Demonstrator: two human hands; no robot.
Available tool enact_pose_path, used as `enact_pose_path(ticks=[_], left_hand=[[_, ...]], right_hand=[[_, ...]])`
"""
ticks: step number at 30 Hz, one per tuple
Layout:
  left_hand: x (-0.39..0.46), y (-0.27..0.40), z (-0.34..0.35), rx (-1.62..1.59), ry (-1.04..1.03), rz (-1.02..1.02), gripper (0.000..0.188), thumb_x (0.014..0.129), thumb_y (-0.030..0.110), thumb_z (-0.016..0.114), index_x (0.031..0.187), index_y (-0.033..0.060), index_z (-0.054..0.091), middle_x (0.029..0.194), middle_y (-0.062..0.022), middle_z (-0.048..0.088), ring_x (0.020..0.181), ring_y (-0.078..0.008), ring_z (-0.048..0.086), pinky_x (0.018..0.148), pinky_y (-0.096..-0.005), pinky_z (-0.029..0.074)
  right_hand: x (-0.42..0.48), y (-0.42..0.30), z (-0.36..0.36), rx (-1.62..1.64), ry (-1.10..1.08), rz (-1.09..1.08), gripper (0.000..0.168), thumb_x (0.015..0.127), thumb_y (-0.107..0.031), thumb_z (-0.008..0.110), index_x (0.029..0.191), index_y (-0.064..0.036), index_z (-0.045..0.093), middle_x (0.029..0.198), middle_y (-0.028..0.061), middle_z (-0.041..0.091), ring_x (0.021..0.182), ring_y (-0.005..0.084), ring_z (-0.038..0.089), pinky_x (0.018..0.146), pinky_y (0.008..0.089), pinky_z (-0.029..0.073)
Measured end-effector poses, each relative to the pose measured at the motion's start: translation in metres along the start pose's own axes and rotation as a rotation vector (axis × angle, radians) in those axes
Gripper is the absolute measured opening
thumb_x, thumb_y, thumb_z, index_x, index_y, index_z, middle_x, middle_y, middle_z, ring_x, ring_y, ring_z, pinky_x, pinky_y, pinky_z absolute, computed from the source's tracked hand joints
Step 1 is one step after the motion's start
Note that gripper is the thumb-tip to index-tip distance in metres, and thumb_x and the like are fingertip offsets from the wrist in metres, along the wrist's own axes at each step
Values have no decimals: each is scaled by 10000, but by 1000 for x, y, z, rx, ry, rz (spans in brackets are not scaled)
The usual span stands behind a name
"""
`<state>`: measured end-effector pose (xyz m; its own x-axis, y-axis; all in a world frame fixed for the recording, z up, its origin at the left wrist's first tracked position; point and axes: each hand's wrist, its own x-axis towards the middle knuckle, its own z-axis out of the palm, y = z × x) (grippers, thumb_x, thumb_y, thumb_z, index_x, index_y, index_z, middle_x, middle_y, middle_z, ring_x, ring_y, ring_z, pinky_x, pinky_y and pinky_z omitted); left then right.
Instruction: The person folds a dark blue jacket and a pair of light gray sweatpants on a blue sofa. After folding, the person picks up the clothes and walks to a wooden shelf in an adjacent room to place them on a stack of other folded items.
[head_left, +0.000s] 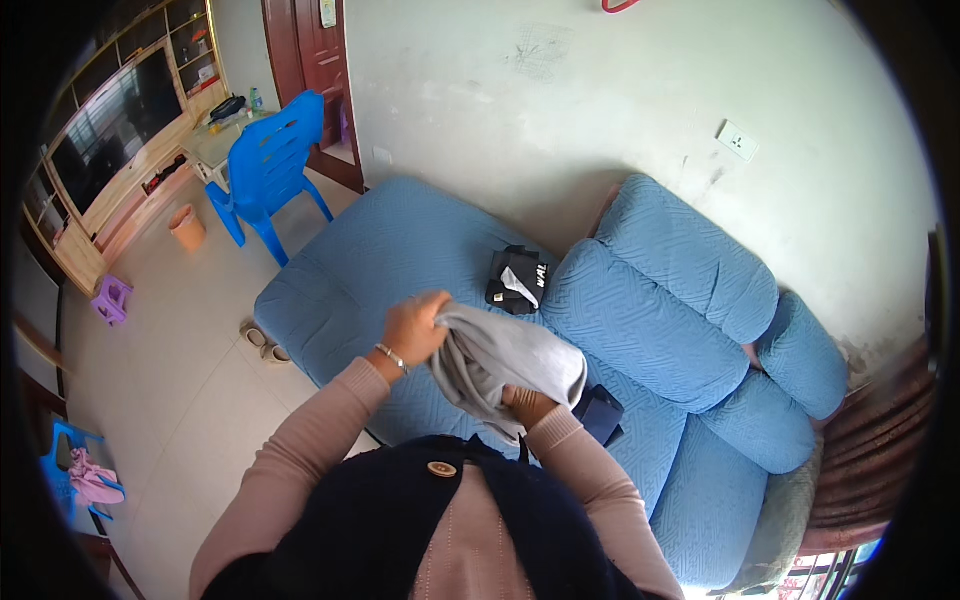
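Note:
A light grey garment (517, 352) hangs bunched and partly folded over itself between my hands, above the blue sofa (360, 247). My left hand (416, 326), with a bracelet at the wrist, grips its upper left end. Lower down, my right hand (529, 405) holds the cloth near its bottom edge, and the fabric hides most of its fingers. A folded black garment (517, 262) with white lettering and a light grey patch lies on the seat beyond my hands. Dark navy folded cloth (600, 412) rests on the sofa just right of my right hand.
Padded blue back cushions (645, 322) line the sofa's wall side. A blue plastic chair (274, 165) stands beyond its far left end, by a small table (214, 142). Shoes (264, 343), an orange bin (187, 227) and a purple stool (112, 298) are on the tiled floor.

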<state>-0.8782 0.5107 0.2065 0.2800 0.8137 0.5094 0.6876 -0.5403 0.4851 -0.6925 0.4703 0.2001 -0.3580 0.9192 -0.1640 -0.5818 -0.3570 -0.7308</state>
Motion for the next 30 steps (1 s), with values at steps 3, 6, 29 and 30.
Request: enact_pose_path(ticks=[3,6,29,30], left_hand=[[5,-31,2,47,103,-139,230,764,114,635,979,99,555,894,-94,650,769,-336,631,666,-419,511],[6,-46,4,27,112,-229,208,824,155,617,1014,114,542,939,-95,646,830,-315,629,686,-407,507],[30,-81,-35,-814,156,-700,247,872,171,592,1058,10,599,980,-72,644,868,-150,589,786,-285,472],[31,-70,-36,-890,115,-741,248,885,173,587,1082,24,592,995,-35,628,884,-127,582,789,-284,473]], right_hand=[[-2,18,-2,38,-36,75,442,884,-182,624,1273,-25,483,1201,95,571,1086,192,571,922,325,483],[-12,12,-13,24,-90,123,497,891,-157,630,1317,8,437,1234,111,550,1108,200,558,940,332,481],[-70,-54,-197,-365,1039,-500,102,795,-117,647,872,-89,587,756,-24,513,683,88,443,601,240,382],[-55,-39,-169,-494,878,-334,136,807,-103,627,936,-65,606,827,-11,566,763,109,490,671,251,425]])
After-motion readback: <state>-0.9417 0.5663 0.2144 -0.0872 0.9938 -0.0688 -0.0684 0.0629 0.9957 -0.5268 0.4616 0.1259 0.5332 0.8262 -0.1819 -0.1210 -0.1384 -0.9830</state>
